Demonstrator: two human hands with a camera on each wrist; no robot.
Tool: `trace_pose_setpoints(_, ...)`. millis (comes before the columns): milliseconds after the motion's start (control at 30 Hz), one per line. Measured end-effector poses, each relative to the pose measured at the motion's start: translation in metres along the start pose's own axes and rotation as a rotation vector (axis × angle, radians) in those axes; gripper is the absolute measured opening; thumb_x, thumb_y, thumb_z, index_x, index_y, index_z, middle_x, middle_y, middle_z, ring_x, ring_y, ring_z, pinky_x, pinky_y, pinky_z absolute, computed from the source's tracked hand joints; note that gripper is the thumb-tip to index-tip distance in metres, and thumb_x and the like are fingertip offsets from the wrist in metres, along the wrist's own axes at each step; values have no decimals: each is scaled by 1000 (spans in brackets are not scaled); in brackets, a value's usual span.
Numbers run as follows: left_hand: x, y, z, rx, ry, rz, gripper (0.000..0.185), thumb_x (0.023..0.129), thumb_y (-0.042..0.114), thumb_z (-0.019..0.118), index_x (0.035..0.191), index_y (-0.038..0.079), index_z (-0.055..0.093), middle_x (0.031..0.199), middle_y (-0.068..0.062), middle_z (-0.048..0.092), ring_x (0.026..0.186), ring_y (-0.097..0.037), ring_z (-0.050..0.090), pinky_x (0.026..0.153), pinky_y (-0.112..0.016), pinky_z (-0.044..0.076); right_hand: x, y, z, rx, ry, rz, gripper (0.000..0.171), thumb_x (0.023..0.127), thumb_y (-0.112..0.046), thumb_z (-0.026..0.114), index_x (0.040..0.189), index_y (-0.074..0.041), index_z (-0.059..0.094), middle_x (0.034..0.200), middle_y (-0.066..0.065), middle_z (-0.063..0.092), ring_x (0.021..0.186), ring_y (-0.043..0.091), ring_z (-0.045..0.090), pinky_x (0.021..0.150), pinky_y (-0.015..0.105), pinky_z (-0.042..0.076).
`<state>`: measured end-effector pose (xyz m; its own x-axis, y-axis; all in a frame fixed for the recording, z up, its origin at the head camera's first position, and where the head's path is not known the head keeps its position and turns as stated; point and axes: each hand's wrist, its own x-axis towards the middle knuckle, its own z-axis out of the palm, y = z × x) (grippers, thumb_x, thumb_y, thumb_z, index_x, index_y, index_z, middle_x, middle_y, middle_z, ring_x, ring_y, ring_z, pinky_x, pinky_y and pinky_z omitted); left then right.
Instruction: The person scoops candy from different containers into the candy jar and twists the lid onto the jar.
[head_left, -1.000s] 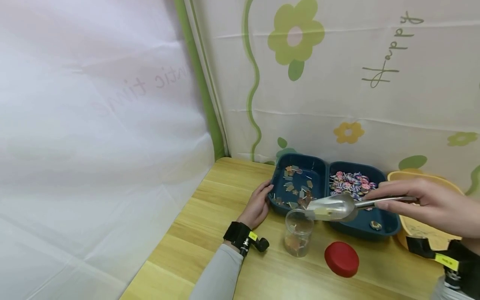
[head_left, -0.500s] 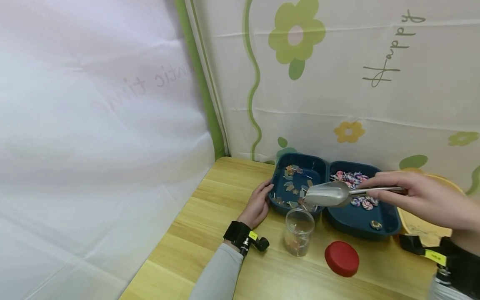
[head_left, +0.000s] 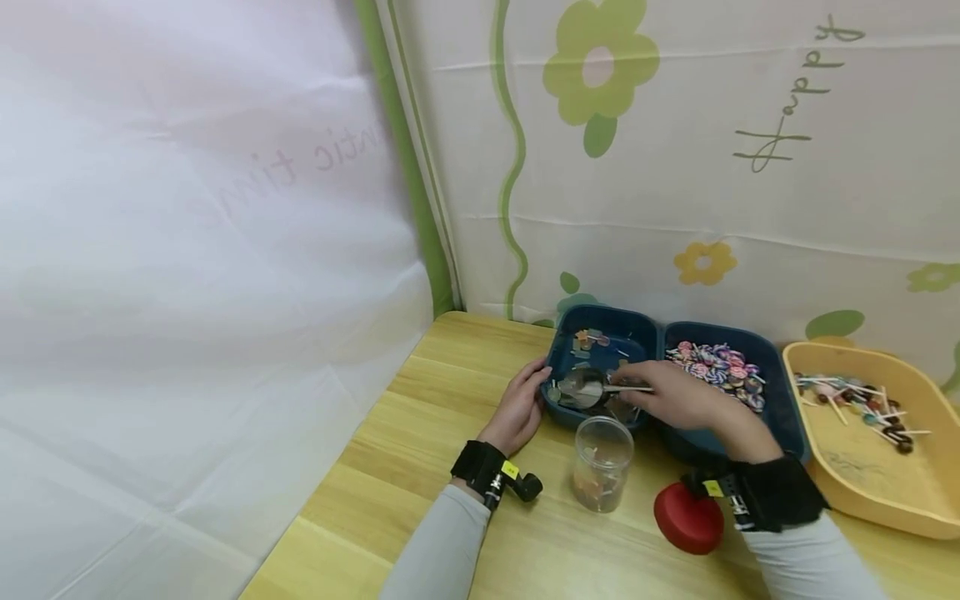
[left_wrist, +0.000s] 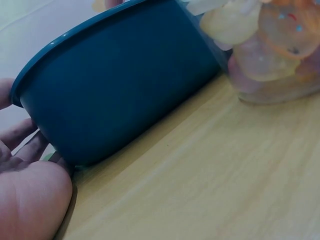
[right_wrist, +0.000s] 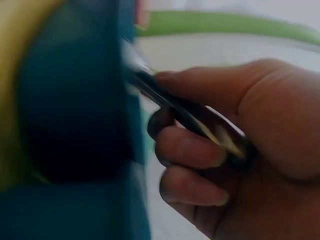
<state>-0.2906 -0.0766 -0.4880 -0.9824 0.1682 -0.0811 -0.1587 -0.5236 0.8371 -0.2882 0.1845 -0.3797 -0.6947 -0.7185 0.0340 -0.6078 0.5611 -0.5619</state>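
Observation:
My right hand (head_left: 671, 400) grips the handle of a metal scoop (head_left: 583, 388), its bowl down inside the left blue bin (head_left: 641, 321). In the right wrist view, the thumb lies along the handle (right_wrist: 190, 112) with fingers curled beneath. Small star-shaped and other charms (head_left: 587, 337) lie in that bin, partly hidden by scoop and hand. My left hand (head_left: 513, 407) holds the bin's left side, fingertips at its rim and against the outer wall (left_wrist: 110, 85). A clear plastic jar (head_left: 603, 458), lidless and partly filled with charms, stands upright just in front of the bin.
A red lid (head_left: 688, 521) lies right of the jar, partly under the right wrist strap. A second blue bin (head_left: 791, 408) holds swirled lollipop charms (head_left: 720, 367). A yellow bin (head_left: 885, 483) with stick charms (head_left: 862, 404) stands far right. A printed curtain (head_left: 750, 208) hangs behind the table.
My right hand has swung left with the scoop, from above the jar and bins down into the left blue bin, uncovering the yellow bin. The left hand keeps its place.

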Motion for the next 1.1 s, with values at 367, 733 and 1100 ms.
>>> trace_pose_setpoints(367,1,0,0,5,-4,-1,48,109,18,50,155,7,40,161,-10,34,149,-26,32,120,-38,26,10,5,13,12,-28,94,20,104,-13,58,110,-2,72,93,4,69,77,11,60,68,32,51)
trace_pose_setpoints(733,0,-1,1,4,10,3,46,109,17,51,153,7,43,158,-10,37,145,-24,35,117,-36,29,7,4,11,-72,12,97,23,103,-15,61,116,-1,73,104,5,72,92,19,67,81,47,57)
trace_pose_setpoints(1100,0,-1,0,-5,14,1,47,109,17,50,154,7,42,159,-12,36,146,-26,35,118,-37,29,7,6,11,-96,44,89,23,102,-14,62,114,1,75,102,6,74,91,22,69,80,48,58)
